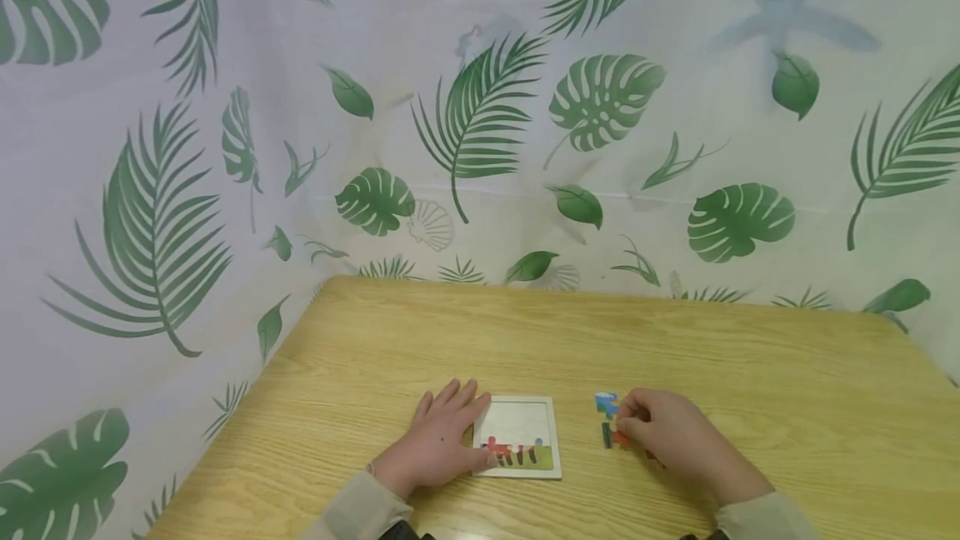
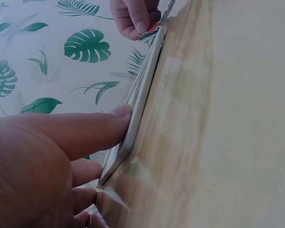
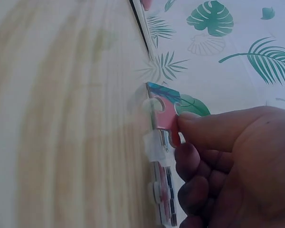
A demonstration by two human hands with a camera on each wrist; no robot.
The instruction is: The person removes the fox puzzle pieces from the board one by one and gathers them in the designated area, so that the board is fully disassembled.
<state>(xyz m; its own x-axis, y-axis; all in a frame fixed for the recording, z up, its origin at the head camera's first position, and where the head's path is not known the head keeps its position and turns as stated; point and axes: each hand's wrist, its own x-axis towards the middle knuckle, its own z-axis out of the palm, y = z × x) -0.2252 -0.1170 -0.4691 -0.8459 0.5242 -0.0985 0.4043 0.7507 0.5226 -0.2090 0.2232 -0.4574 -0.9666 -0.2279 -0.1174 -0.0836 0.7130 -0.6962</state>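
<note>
My left hand (image 1: 438, 444), fingers spread, rests along the left side of a white-framed puzzle board (image 1: 513, 421). Its thumb lies over the frame's lower left edge, seen also from the side in the left wrist view. Joined pieces with red, dark stripes and green (image 1: 528, 457) fill the board's bottom row; its upper part is bare white. To the right of the board, my right hand (image 1: 667, 432) pinches a red and blue puzzle piece (image 3: 166, 114) between thumb and index finger. The piece stands tilted up in the right wrist view. Its other fingers are curled in.
Loose puzzle pieces lie by the right hand, among them a blue and white one (image 1: 604, 402) and a dark one (image 1: 607, 436). More pieces (image 3: 162, 194) show below the held one. Behind the wooden table (image 1: 525, 340) hangs a leaf-printed cloth (image 1: 510, 232).
</note>
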